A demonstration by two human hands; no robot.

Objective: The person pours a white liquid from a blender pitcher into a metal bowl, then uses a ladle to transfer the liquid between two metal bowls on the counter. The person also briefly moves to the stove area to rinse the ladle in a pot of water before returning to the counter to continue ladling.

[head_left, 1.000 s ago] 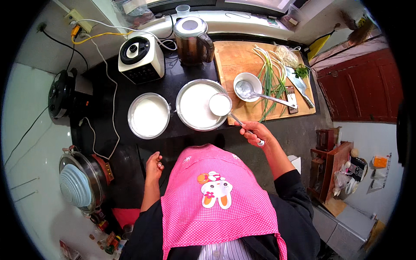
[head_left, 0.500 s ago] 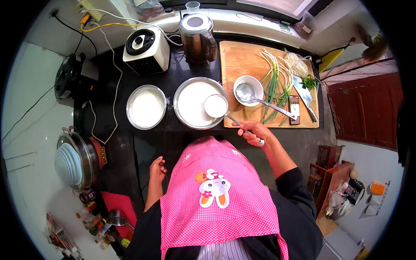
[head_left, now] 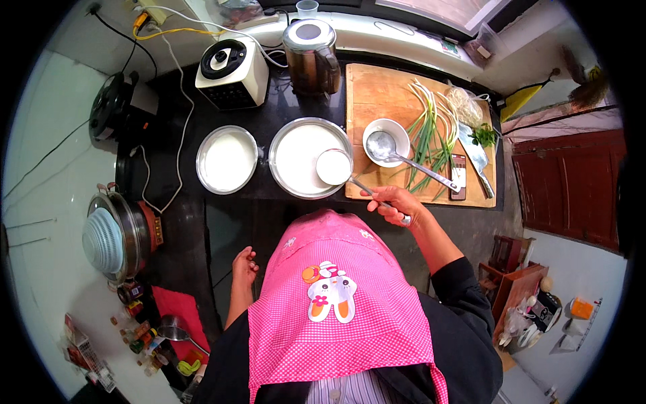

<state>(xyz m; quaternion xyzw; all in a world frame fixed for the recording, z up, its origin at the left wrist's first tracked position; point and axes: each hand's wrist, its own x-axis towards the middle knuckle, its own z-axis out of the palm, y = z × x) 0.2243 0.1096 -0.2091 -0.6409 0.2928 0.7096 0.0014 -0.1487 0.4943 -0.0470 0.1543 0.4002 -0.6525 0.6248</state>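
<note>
My right hand point(head_left: 396, 205) is closed round the handle of a metal ladle point(head_left: 375, 195). Its round bowl, full of white liquid, rests at the right side of a wide metal pot point(head_left: 272, 165) holding more white liquid. Left of that pot stands a smaller metal bowl point(head_left: 200, 172), also filled with white liquid. Away from the counter, beside my pink checked apron point(head_left: 377, 269), my left hand point(head_left: 245, 266) hangs with its fingers curled in and nothing visible in them. A white bowl point(head_left: 404, 138) on the cutting board holds a second ladle point(head_left: 431, 174).
On the wooden cutting board point(head_left: 377, 87) lie spring onions point(head_left: 425, 124), a cleaver point(head_left: 475, 155), a phone point(head_left: 457, 176) and green herbs point(head_left: 483, 136). Behind the pots stand a white appliance base point(head_left: 243, 79) and a blender jug point(head_left: 311, 57). A white cord point(head_left: 182, 135) crosses the counter's left part.
The view has shifted slightly. The ladle and both hands keep nearly the same places, with the ladle's bowl still at the pot's right side.
</note>
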